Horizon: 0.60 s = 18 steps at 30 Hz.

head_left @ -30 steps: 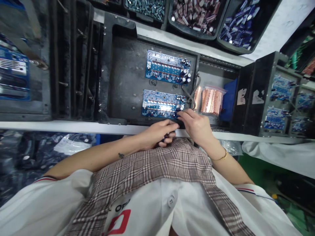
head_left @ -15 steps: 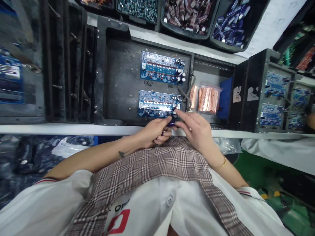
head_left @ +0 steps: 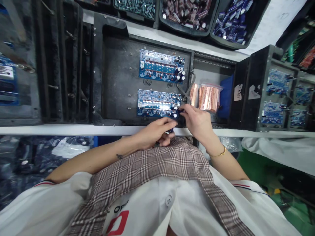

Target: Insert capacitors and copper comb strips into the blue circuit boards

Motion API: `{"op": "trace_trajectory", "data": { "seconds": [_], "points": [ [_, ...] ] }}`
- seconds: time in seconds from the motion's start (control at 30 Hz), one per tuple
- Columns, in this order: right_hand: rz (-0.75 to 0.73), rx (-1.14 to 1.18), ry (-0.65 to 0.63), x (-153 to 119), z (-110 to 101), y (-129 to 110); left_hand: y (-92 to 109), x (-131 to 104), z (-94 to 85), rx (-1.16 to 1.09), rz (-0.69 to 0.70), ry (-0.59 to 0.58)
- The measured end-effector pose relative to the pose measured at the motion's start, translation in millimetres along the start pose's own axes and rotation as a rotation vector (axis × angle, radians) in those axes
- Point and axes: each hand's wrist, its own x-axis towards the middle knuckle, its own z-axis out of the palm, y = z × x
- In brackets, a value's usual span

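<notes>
My right hand (head_left: pixel 197 119) is at the right edge of the lower blue circuit board (head_left: pixel 155 101), its fingers pinched on a small dark capacitor (head_left: pixel 181 111) that they partly cover. Several capacitors stand upright at that board's right end. My left hand (head_left: pixel 159 131) is just below the board, over the white table edge, with its fingers closed on a dark blue capacitor (head_left: pixel 170 130). Farther back in the same black tray (head_left: pixel 118 75) lies the upper circuit board (head_left: pixel 162 65), with several capacitors upright at its right end.
Black bins along the back hold green components (head_left: pixel 135 8), brown capacitors (head_left: pixel 184 13) and blue capacitors (head_left: pixel 231 23). Right of the boards lie plastic bags of copper-coloured parts (head_left: pixel 209 96) and a blue box (head_left: pixel 226 96). More trays with boards (head_left: pixel 274 113) stand at the far right.
My right hand has moved away from my left to the lower board's right edge with a capacitor. More capacitors show on that board. My left hand stays below it, its grip shifted slightly.
</notes>
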Motion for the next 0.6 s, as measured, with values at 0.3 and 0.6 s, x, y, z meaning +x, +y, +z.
{"op": "trace_trajectory", "data": {
  "seconds": [0.3, 0.6],
  "points": [
    [-0.112, -0.077, -0.034, 1.6, -2.4, 4.9, 3.6, -0.3, 1.7, -0.122, 0.055, 0.072],
    [-0.154, -0.092, -0.03, 3.7, -0.7, 8.4, 10.2, 2.9, -1.2, -0.118, 0.032, 0.099]
  ]
}}
